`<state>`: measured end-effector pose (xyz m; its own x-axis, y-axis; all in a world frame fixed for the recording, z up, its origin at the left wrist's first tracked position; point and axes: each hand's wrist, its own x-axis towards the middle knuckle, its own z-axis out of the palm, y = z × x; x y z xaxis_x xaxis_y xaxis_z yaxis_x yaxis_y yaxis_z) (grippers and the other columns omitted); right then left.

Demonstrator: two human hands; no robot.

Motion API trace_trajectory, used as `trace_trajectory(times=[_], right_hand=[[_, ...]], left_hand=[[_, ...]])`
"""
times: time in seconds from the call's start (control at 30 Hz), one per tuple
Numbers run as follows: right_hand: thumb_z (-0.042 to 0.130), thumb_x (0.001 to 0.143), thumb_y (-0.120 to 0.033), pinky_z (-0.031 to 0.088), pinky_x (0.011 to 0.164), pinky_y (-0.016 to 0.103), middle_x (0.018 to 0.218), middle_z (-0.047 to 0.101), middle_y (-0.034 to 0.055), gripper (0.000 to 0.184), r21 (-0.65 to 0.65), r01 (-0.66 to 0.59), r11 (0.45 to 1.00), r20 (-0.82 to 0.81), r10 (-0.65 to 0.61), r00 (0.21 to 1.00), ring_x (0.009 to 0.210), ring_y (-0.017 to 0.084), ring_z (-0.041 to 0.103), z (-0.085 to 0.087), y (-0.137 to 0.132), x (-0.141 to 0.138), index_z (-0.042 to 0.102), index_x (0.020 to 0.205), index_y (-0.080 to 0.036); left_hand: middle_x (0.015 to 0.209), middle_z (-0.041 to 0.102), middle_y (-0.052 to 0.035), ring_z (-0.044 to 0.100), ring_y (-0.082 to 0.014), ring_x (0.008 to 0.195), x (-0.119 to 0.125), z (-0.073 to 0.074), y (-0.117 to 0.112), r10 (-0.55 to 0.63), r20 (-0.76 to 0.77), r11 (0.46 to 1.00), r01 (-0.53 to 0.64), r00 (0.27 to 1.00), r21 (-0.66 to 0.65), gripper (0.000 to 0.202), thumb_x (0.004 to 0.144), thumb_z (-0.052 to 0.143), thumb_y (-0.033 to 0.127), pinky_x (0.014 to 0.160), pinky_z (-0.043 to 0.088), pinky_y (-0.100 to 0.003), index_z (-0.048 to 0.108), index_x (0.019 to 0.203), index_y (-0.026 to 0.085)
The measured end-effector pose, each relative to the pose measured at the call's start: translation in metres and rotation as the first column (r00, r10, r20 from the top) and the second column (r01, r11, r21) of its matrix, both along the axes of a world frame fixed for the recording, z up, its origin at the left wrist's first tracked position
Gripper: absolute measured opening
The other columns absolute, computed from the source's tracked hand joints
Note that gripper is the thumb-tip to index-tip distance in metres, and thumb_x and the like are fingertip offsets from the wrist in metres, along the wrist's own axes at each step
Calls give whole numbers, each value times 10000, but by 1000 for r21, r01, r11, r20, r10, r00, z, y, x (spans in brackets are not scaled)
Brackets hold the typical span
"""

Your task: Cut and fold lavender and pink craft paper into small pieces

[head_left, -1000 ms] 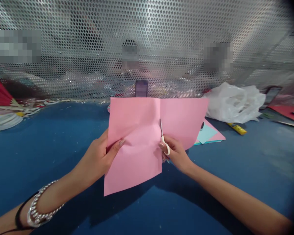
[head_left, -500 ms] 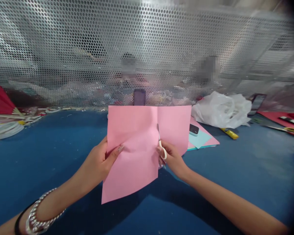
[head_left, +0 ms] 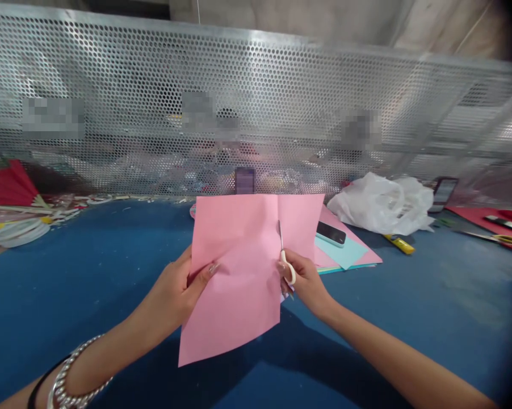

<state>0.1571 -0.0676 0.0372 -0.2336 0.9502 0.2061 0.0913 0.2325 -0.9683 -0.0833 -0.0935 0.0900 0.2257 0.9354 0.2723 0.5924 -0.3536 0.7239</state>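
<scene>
A pink sheet of paper (head_left: 239, 267) is held up above the blue table (head_left: 89, 272). My left hand (head_left: 177, 292) pinches its left side, thumb on the front. My right hand (head_left: 302, 278) grips small scissors with white handles (head_left: 285, 255), whose blades point up along a cut near the sheet's middle fold. The part of the sheet right of the cut (head_left: 301, 221) stands behind the blades.
A stack of pink and light-blue paper (head_left: 345, 253) with a black phone (head_left: 330, 233) lies to the right. Further right are a white plastic bag (head_left: 379, 204) and a yellow tool (head_left: 398, 244). A perforated metal screen (head_left: 256, 108) closes the far edge; people sit behind it. Red fans and scraps (head_left: 13, 199) lie far left.
The view has tilted up and the sheet sits lower in the frame. The right flap of the sheet looks narrower, uncovering the phone behind it. Both hands keep their grip.
</scene>
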Motion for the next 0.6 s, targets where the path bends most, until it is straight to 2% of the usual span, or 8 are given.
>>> trace_trajectory(times=[0.1, 0.23, 0.37, 0.47, 0.6], right_hand=[[526, 823, -437, 291, 397, 198, 446, 423, -67, 352, 6, 7, 1000, -1, -7, 1000, 390, 55, 398, 3, 0, 1, 406, 600, -193], [529, 818, -444, 301, 393, 193, 453, 420, -70, 355, 28, 27, 999, -9, -27, 1000, 387, 55, 409, 5, 0, 0, 405, 601, -193], [517, 823, -450, 299, 369, 195, 417, 423, -72, 343, 19, 30, 999, -7, -30, 1000, 356, 64, 409, 3, 0, 0, 415, 612, -199], [511, 827, -443, 292, 359, 194, 405, 407, -79, 326, 13, 28, 1000, -5, -28, 1000, 344, 63, 397, 1, 0, 0, 425, 625, -202], [519, 823, -437, 291, 366, 190, 414, 414, -79, 315, 9, 32, 999, -13, -31, 999, 351, 56, 385, 2, 0, -2, 437, 634, -199]], left_hand=[[970, 669, -66, 635, -205, 770, 2, 4, -3, 9, 6, 1000, -9, 1000, -2, 348, 854, 453, 411, 573, 526, -253, 587, 1102, 207], [849, 687, -67, 639, -209, 699, 3, 5, -4, 9, 15, 1000, -9, 1000, -6, 387, 851, 453, 423, 550, 527, -264, 567, 1135, 187], [938, 683, -75, 645, -216, 765, 3, 2, -2, -8, 28, 1000, 7, 1000, 19, 371, 855, 443, 417, 582, 537, -264, 574, 1122, 195], [910, 683, -67, 640, -205, 740, 3, 0, 0, -14, 24, 999, 13, 1000, 38, 345, 855, 440, 418, 577, 535, -258, 595, 1083, 212], [979, 674, -58, 640, -207, 806, 1, -1, 1, -16, 8, 1000, 16, 1000, 17, 370, 857, 448, 419, 647, 536, -271, 547, 1151, 216]])
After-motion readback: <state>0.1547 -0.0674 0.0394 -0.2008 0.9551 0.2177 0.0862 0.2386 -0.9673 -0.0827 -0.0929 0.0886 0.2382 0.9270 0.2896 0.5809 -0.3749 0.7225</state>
